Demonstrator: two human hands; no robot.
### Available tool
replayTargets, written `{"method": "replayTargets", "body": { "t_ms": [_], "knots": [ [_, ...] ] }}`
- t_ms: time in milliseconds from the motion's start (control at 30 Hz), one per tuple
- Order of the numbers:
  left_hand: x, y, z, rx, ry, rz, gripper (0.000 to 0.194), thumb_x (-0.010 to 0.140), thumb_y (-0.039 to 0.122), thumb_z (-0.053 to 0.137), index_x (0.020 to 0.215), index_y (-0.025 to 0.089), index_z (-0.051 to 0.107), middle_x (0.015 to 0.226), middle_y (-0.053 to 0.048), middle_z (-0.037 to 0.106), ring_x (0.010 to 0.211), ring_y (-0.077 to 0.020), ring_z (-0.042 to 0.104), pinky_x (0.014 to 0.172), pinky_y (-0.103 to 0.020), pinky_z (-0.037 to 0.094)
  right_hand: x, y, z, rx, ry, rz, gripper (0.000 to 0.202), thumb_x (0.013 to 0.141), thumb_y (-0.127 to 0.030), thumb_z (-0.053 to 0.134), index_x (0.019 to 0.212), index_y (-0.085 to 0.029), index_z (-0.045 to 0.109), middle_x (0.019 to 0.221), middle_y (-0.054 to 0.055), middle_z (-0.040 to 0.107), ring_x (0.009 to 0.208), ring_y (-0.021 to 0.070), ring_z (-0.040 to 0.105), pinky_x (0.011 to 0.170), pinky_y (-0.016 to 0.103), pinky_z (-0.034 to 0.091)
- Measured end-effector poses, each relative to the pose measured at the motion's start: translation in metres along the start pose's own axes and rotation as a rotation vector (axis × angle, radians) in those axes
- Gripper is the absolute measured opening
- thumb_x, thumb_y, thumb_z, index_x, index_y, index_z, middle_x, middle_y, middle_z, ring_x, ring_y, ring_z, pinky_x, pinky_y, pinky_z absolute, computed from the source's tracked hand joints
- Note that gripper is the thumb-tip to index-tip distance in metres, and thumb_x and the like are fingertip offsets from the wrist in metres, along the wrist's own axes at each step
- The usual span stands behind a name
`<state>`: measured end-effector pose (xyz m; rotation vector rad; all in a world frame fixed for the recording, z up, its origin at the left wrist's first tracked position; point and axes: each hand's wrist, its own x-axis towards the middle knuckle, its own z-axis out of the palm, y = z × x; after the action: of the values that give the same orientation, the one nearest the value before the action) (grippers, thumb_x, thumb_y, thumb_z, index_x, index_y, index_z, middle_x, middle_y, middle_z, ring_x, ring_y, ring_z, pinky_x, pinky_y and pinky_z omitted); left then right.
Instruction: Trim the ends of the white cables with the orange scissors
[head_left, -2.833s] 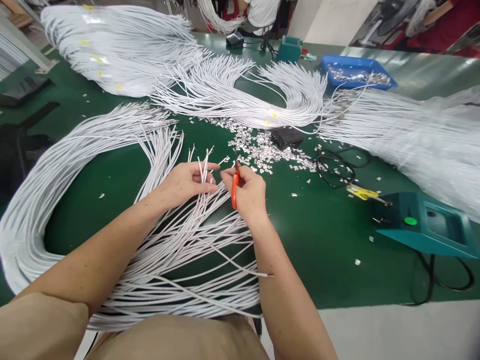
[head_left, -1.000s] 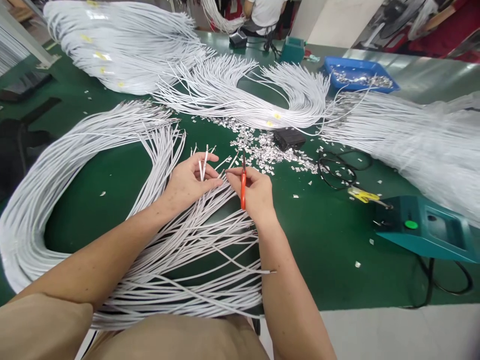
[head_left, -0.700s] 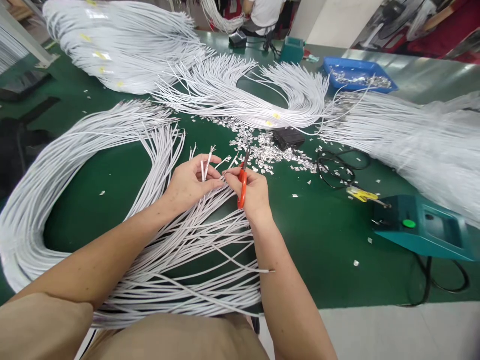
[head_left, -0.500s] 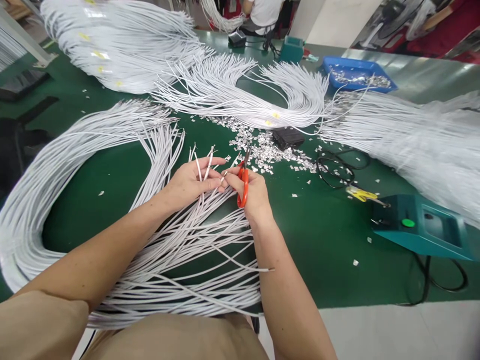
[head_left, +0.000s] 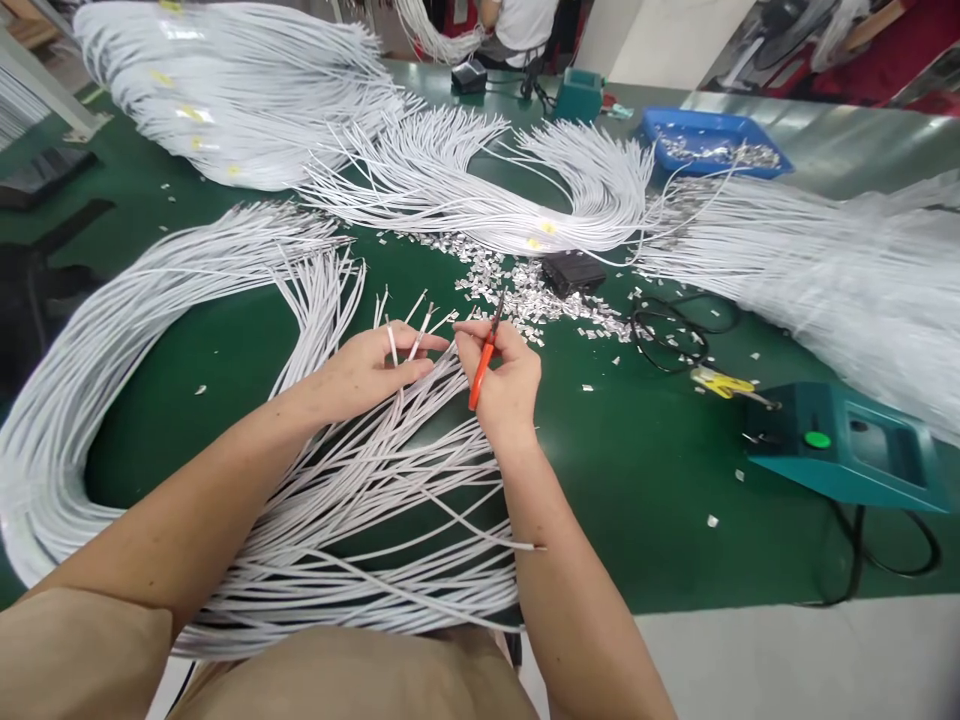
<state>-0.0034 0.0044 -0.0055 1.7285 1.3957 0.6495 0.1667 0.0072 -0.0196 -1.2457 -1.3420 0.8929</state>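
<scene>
My left hand (head_left: 375,365) is closed around a few white cables (head_left: 392,342), whose stripped ends stick up between the fingers. Orange-handled scissors (head_left: 484,372) sit in my right hand (head_left: 510,385), with the dark blades pointing away from me. The thumb and forefinger of that hand are pinched near a cable end; what lies between them is too small to make out. Under both hands spreads a loose bundle of white cables (head_left: 360,500), its ends fanning to the right. Small silvery pieces (head_left: 510,300) are scattered on the green table just beyond my hands.
A teal machine with a green button (head_left: 847,450) stands at the right, near black cords. Beyond are a black block (head_left: 571,273), a blue tray (head_left: 716,165) of silvery pieces, and more cable bundles (head_left: 247,90). A person (head_left: 521,30) sits at the far side.
My hands have moved apart from where their fingertips met. The scissors have turned in my right hand, so the handles show edge-on. My left hand still holds the cables.
</scene>
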Motion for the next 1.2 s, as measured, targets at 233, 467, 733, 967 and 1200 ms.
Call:
{"method": "replayTargets", "body": {
  "t_ms": [233,467,733,967,1200],
  "knots": [
    [0.001,0.004,0.007,-0.167,-0.049,-0.068,0.024,0.076,0.037,0.066,0.093,0.021,0.073,0.079,0.001,0.067,0.069,-0.0151,0.059,0.067,-0.026,0.047,-0.002,0.006,0.005,-0.036,-0.164,-0.045,0.016,0.08,-0.029,0.06,0.089,-0.022,0.071,0.084,0.001,0.065,0.079,0.0141,0.059,0.072,0.026,0.046],
    [0.001,0.001,-0.008,-0.261,-0.127,-0.115,0.028,0.077,0.041,0.068,0.097,0.021,0.07,0.08,-0.002,0.07,0.076,-0.0173,0.064,0.074,-0.029,0.052,-0.002,0.007,0.006,-0.174,-0.178,-0.008,0.016,0.078,-0.035,0.06,0.071,-0.021,0.064,0.072,0.0,0.058,0.068,0.0137,0.05,0.064,0.026,0.041],
    [0.006,-0.005,0.002,-0.507,0.128,-0.109,0.035,0.064,0.031,0.08,0.067,0.019,0.047,0.074,0.002,0.063,0.07,-0.0127,0.063,0.076,-0.029,0.051,0.0,0.004,0.001,-0.081,-0.275,0.041,0.015,0.077,-0.032,0.058,0.072,-0.019,0.065,0.074,0.0,0.062,0.069,0.0129,0.053,0.063,0.024,0.04],
    [0.005,-0.003,0.004,-0.491,0.198,-0.091,0.031,0.066,0.03,0.079,0.077,0.019,0.051,0.074,0.002,0.067,0.07,-0.0148,0.068,0.077,-0.031,0.053,0.004,0.011,-0.007,-0.599,-0.308,0.009,0.018,0.08,-0.03,0.053,0.068,-0.02,0.062,0.075,0.003,0.063,0.067,0.015,0.052,0.061,0.027,0.033],
    [0.006,-0.002,0.009,-0.483,0.204,-0.084,0.033,0.066,0.031,0.079,0.078,0.019,0.051,0.074,0.002,0.069,0.069,-0.0161,0.07,0.074,-0.032,0.055,0.001,0.006,-0.007,-0.737,-0.375,-0.09,0.019,0.082,-0.027,0.052,0.067,-0.02,0.061,0.075,0.004,0.064,0.077,0.0174,0.057,0.064,0.029,0.031]
  ]
}}
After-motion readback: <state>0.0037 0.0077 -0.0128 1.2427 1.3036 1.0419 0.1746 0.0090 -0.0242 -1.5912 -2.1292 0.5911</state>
